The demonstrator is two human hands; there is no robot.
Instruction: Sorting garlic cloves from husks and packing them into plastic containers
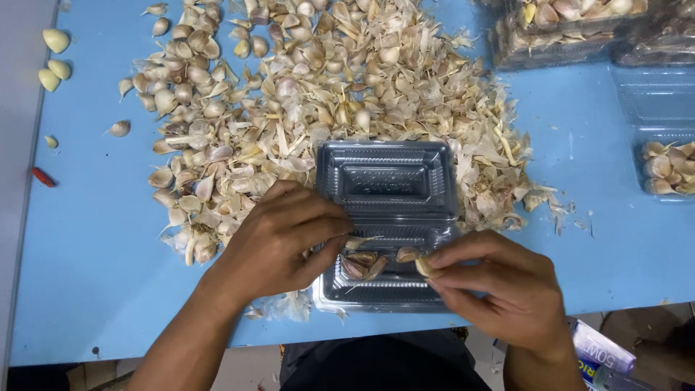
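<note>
2 hands: left hand (279, 242) rests on the clamshell's left rim, fingers curled, gripping nothing visible; right hand (499, 286) pinches 1 garlic clove (422, 266).
Clamshell tray (387, 181): 1, open, at table's near edge, about 3 cloves inside.
Loose cloves and skins (318, 80): uncounted heap behind it.
Peeled cloves (54, 61): 3, far-left corner.
Table (87, 253): blue.

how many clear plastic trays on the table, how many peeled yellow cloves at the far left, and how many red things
Open hinged clear tray under the hands: 1
Clear trays at the right side, empty or holding cloves: at least 3, stacked and cut off by the frame, exact count unclear
Peeled yellow cloves: 4, one of them small
Small red thing: 1
Total: at least 9
</note>
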